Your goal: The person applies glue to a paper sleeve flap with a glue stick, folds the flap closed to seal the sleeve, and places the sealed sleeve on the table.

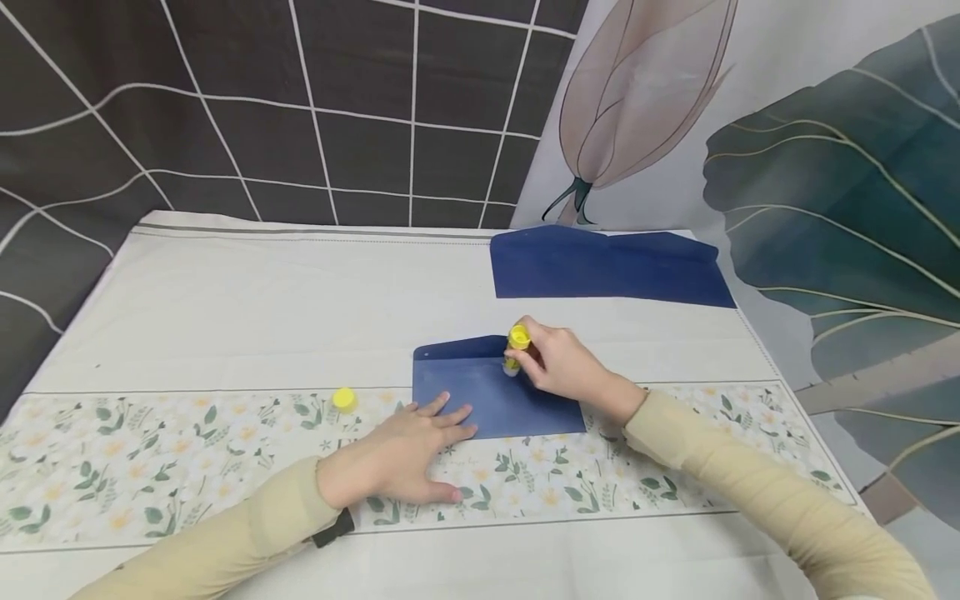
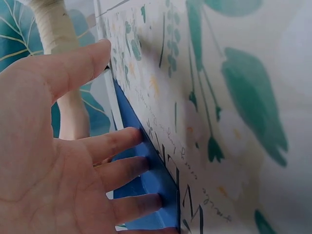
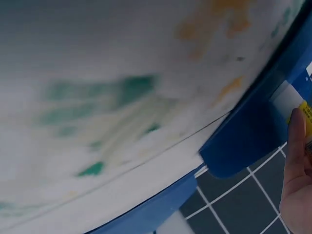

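Envelope (image 1: 497,402) partly beneath both hands (image 1: 408,454) (image 1: 564,364)

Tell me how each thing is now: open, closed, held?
Glue stick: uncapped, tip down, held.
Yellow cap: off, lying on the cloth.
Near blue envelope: flap open.
Far blue paper: lying flat.
Left hand: spread, resting on near blue envelope.
Right hand: gripping the glue stick.

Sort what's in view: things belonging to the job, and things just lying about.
Job in hand:
yellow glue stick, in the right hand
near blue envelope, touched by the left hand
yellow cap, probably the glue stick's

Lying about:
far dark blue paper, untouched
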{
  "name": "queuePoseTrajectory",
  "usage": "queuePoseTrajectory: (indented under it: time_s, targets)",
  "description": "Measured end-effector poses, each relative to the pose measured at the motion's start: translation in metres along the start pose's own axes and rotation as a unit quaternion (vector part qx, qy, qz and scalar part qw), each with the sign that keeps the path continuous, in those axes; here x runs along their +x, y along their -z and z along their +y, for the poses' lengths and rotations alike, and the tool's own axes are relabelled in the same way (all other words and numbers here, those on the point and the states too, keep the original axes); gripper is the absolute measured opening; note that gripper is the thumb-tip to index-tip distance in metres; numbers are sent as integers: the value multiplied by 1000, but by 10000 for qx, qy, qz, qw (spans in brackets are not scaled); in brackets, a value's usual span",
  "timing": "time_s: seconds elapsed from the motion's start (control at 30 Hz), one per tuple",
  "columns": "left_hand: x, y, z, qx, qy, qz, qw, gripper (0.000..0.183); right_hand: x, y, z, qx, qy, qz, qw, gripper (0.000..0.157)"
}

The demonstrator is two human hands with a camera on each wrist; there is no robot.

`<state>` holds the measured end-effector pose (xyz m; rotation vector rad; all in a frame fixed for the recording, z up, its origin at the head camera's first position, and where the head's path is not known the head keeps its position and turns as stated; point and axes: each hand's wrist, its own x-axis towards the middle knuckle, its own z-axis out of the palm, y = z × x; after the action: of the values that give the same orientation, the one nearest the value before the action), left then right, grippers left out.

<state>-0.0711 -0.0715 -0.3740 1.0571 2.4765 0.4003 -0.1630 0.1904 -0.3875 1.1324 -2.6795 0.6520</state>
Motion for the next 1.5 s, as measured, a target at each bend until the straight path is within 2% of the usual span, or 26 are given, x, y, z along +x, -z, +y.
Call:
queuePoseTrajectory:
  time_s: [0.1,0.37,0.53,0.7,0.93,1.2,1.5]
  targets:
    - [1,-1,1,-58,23,-48,10000,76,-2,3,1,-100,-42,-67,9999,18]
    - [0,1,3,-110,163,-212,9996,79,-35,29,21,-359,-758,-35,9965,16]
    - [0,2,2,-190,214,-253,9993,78,-40,30,25,-350,-819,66,9960,15]
    - [-2,3,0,-224,221,-221,9993,77,-24,18,15,-284,-562,203,9978,17]
    - [-1,3,1,-236,174,-170,9994,77,3,-3,-3,85,69,255,9996,17]
    - [0,4,2,-233,193,-180,9994,76,36,-27,-29,416,552,-72,9976,17]
    - [0,3,2,-129,140,-120,9997,76,77,-49,-57,625,862,-429,9934,19]
